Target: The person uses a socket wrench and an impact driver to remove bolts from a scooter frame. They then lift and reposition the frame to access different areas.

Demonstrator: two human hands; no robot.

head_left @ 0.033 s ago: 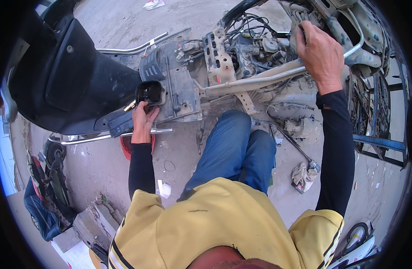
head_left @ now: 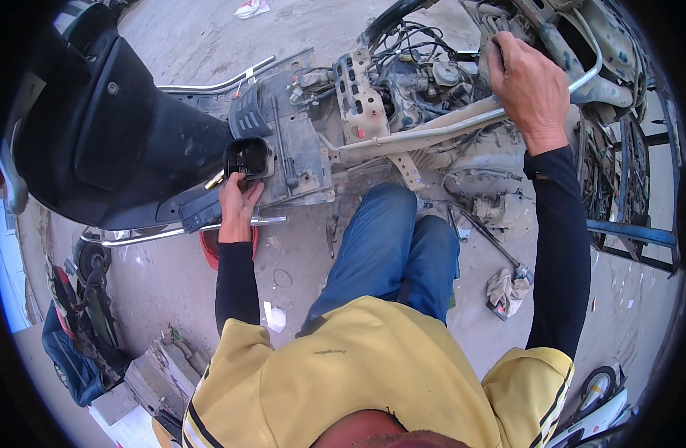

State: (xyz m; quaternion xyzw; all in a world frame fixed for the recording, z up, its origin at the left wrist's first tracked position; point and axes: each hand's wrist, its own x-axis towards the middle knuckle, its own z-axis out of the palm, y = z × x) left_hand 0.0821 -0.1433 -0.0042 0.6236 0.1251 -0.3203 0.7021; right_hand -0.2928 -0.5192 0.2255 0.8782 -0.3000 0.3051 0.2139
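Observation:
A partly stripped scooter (head_left: 283, 157) lies across the view, its black front body panel (head_left: 123, 134) at left. On its footboard sits an open black plastic box (head_left: 247, 158) with dark parts inside that I cannot make out. My left hand (head_left: 240, 203) grips this box by its near rim. A brass-coloured piece (head_left: 215, 180) shows just left of the fingers. My right hand (head_left: 533, 86) is closed, held over the rear frame beside the engine (head_left: 432, 78) and a silver frame tube (head_left: 462, 123). What its fingers hold is hidden.
A long metal tool (head_left: 285, 145) lies on the footboard. Near my knees on the ground are a socket wrench (head_left: 496, 243), a greasy metal part (head_left: 500, 211) and a rag (head_left: 507, 290). A blue metal rack (head_left: 630, 233) stands at right. Something red (head_left: 210, 246) shows under the footboard.
The whole view has shifted very slightly. Both hands keep their places, the left at the black box and the right over the rear frame.

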